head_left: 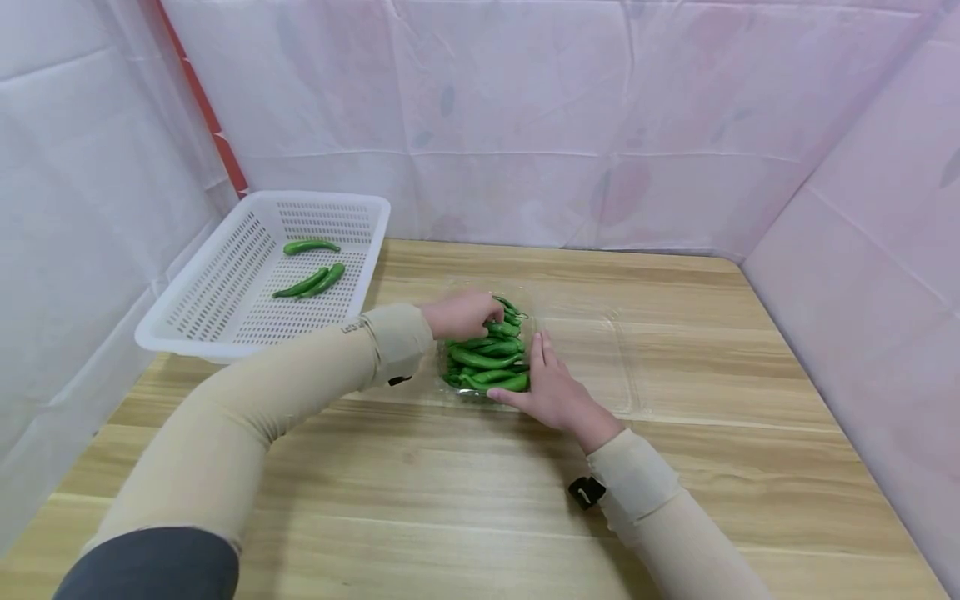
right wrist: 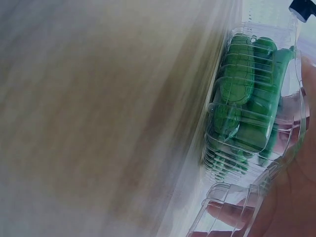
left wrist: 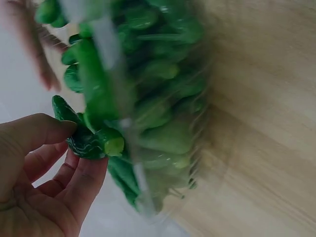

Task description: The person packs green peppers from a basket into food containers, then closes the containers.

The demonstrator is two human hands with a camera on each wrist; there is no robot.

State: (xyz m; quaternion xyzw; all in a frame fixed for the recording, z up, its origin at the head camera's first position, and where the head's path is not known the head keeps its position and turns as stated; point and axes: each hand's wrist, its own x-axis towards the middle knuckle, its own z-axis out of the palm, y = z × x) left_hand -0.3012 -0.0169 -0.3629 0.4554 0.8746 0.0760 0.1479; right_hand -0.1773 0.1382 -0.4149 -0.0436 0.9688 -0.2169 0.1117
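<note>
A clear plastic clamshell box [head_left: 480, 393] filled with green chili peppers [head_left: 486, 360] stands mid-table, its transparent lid [head_left: 592, 358] folded open to the right. My left hand [head_left: 461, 315] is over the back left of the box. In the left wrist view, its thumb and fingers pinch a dark green chili pepper [left wrist: 89, 140] at the box's top edge. Against the box's front right corner rests my right hand [head_left: 558, 396], fingers stretched along the right side and thumb at the front. The right wrist view shows peppers through the ribbed clear wall [right wrist: 239, 118].
A white slotted basket [head_left: 168, 333] stands at the back left of the wooden table [head_left: 420, 483], with 3 green peppers [head_left: 322, 280] inside. Pale sheeting [head_left: 510, 125] hangs behind the table and at both sides.
</note>
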